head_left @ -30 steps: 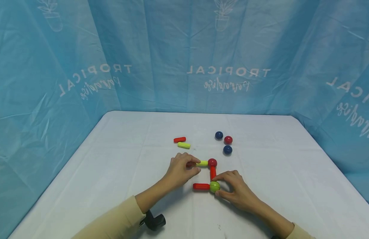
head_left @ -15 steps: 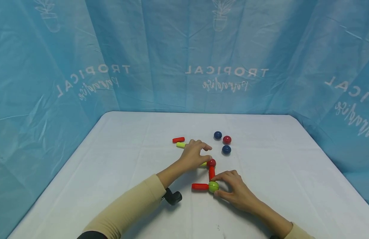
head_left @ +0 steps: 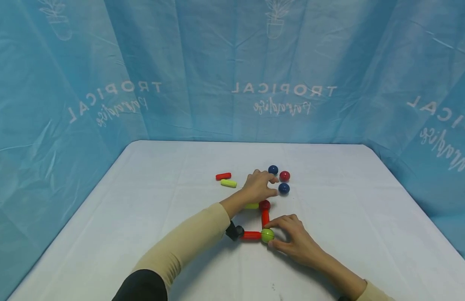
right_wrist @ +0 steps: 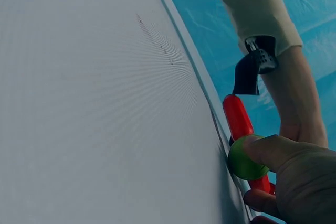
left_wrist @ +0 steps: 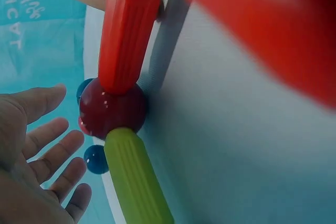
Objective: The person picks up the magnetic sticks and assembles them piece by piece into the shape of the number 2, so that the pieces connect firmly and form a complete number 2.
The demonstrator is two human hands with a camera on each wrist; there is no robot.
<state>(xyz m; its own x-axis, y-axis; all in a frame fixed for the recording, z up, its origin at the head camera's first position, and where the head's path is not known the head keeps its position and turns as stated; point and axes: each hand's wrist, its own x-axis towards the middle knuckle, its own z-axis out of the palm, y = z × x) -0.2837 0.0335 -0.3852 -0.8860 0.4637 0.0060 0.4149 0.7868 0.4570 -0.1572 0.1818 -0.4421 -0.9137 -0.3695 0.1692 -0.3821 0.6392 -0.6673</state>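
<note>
Head view: partly built chain of sticks and balls lies on the surface, in front of the person. Order, as traced: joined yellow stick, joined red ball, middle red stick, green ball, near red stick. Shape is a U with its mouth toward the person's left. Right hand pinches the green ball between thumb and fingers; the right wrist view agrees. Left hand holds nothing; fingers are extended and apart in the left wrist view, and the tips lie just beside the near blue ball. Contact with that ball: cannot tell. Parts not in the chain: near blue ball, far blue ball and loose red ball, grouped beyond the chain; loose red stick and loose yellow stick, side by side farther to the left. Progress, judged from the layout: three sticks and two balls appear joined, so roughly half the parts are in place; three balls and two sticks remain. No ball is seen on the outer end of either arm of the U, though the left arm and its camera partly cover that side. Next move probably calls for a ball.
</note>
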